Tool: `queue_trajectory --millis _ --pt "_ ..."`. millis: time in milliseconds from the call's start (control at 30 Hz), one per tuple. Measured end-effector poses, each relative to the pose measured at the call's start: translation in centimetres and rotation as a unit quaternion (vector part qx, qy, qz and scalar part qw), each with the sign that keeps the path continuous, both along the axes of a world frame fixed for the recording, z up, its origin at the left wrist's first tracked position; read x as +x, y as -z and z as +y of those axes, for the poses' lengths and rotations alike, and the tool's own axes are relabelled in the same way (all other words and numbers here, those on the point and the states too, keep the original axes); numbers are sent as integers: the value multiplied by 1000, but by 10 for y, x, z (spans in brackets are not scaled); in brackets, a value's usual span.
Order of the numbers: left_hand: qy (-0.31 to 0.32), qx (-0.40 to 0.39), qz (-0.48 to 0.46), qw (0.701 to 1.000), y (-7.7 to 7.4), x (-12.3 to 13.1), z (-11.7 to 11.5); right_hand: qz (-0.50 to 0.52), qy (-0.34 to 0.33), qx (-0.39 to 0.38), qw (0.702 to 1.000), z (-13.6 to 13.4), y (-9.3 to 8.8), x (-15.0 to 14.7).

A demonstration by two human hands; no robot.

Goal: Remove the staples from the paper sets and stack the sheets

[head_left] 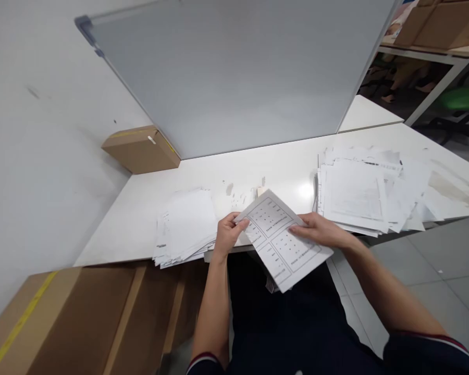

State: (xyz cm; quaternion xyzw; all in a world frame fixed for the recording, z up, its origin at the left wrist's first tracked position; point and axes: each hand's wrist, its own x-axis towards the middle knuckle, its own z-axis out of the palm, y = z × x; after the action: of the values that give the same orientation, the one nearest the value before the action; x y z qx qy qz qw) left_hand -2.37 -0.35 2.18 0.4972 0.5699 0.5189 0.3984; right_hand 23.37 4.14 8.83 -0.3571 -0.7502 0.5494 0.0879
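Observation:
A white printed sheet of paper [269, 245] with boxed sections of text is held up over the front edge of the table, tilted. My left hand [229, 233] pinches its left edge, thumb on top. Across its right part, my right hand [316, 229] grips with the thumb on the printed face and the fingers mostly beneath. Whether there is more than one sheet I cannot tell. A stack of papers [191, 224] lies left of my left hand. To the right of my right hand spreads a larger, untidy pile of papers [355, 192].
A whiteboard [238, 78] stands along the back of the white table [140, 213]. A cardboard box [144, 151] sits at its left corner. Large cartons [62, 317] stand at the lower left. A small pale object [260, 191] lies behind the sheet. Another person's foot [389, 97] shows far right.

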Motion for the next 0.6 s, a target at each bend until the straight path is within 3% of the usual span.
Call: queue_trajectory --millis 100,233,400,600 --pt "-15 -24 67 997 17 14 9 76 110 -176 975 -17 50 3" --pt "-58 -12 148 987 38 33 19 113 244 -250 930 -37 91 4" --pt "-109 12 161 981 53 40 26 128 281 -270 912 -34 95 9" --pt "-108 36 208 972 60 40 26 121 301 -276 905 -22 98 5"
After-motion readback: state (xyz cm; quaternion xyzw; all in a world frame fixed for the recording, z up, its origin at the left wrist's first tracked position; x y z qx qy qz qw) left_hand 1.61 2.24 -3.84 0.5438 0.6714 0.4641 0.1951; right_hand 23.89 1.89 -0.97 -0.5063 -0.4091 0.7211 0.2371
